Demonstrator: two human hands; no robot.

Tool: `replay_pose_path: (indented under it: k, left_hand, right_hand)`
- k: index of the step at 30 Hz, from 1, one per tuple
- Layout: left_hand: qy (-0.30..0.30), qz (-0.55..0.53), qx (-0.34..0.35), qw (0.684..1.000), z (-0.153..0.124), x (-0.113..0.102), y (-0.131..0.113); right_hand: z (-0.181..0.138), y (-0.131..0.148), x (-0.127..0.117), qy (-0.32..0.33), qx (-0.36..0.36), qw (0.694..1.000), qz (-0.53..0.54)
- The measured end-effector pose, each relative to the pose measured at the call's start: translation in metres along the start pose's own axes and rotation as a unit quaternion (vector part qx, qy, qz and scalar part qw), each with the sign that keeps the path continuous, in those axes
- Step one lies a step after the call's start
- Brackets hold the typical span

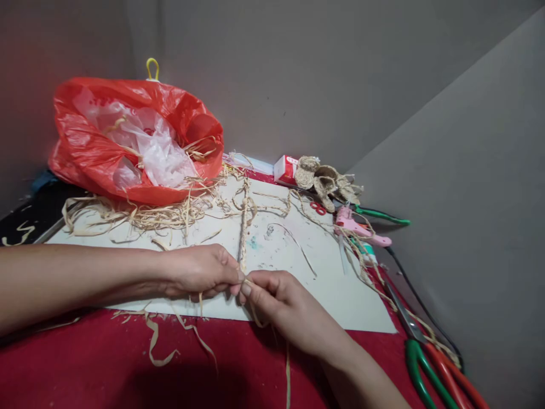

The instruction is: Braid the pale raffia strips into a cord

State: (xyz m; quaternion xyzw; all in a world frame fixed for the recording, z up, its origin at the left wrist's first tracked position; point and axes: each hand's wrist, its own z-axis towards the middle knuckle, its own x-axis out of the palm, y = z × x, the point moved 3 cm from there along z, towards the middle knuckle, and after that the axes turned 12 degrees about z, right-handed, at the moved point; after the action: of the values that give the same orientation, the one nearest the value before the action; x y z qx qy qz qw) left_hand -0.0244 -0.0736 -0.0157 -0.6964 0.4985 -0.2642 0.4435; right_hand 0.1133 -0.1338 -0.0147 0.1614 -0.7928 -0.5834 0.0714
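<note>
A thin braid of pale dried plant fibre runs from the back of the white board straight toward me. At its near end my left hand pinches it between thumb and fingers. Touching the left fingertips, my right hand is closed on the fibre strands at the same spot. Loose strand ends hang below both hands, over the board's front edge. How the strands cross between the fingertips is hidden.
A red plastic bag stands back left beside loose fibre strands. On the right lie large scissors, a pink glue gun, green-handled pliers and woven fibre pieces. A red-and-white box sits against the grey wall.
</note>
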Motion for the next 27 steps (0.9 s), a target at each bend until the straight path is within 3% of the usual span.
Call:
replay_pose_path:
  k: [4, 9, 13, 16, 18, 21, 24, 27]
  left_hand:
    - [-0.061, 0.053, 0.023, 0.996, -0.001, 0.002, -0.004]
    - [-0.085, 0.132, 0.053, 0.986, 0.0, 0.001, -0.002]
    - [-0.11, 0.117, 0.064, 0.985, 0.001, 0.003, -0.001]
    - [-0.123, 0.071, 0.061, 0.988, 0.0, 0.007, -0.002]
    - [-0.13, 0.039, 0.062, 0.989, -0.002, 0.01, -0.003]
    - [-0.141, 0.008, 0.061, 0.988, -0.004, 0.013, -0.003]
    - [-0.136, -0.009, 0.075, 0.988, -0.003, 0.014, -0.001]
    - [-0.132, -0.03, 0.094, 0.986, -0.001, 0.015, 0.002]
  right_hand:
    - [-0.008, 0.009, 0.003, -0.027, -0.047, 0.99, -0.132]
    - [-0.016, 0.017, -0.002, -0.07, -0.041, 0.974, -0.213]
    - [-0.018, 0.019, 0.001, -0.093, -0.044, 0.978, -0.184]
    - [-0.017, 0.015, 0.012, -0.104, -0.092, 0.977, -0.163]
    - [-0.018, 0.011, 0.019, -0.125, -0.133, 0.96, -0.214]
    - [-0.018, 0.004, 0.029, -0.155, -0.176, 0.908, -0.347]
    - [-0.018, -0.001, 0.036, -0.151, -0.199, 0.858, -0.45]
    - [-0.018, -0.002, 0.039, -0.142, -0.205, 0.831, -0.498]
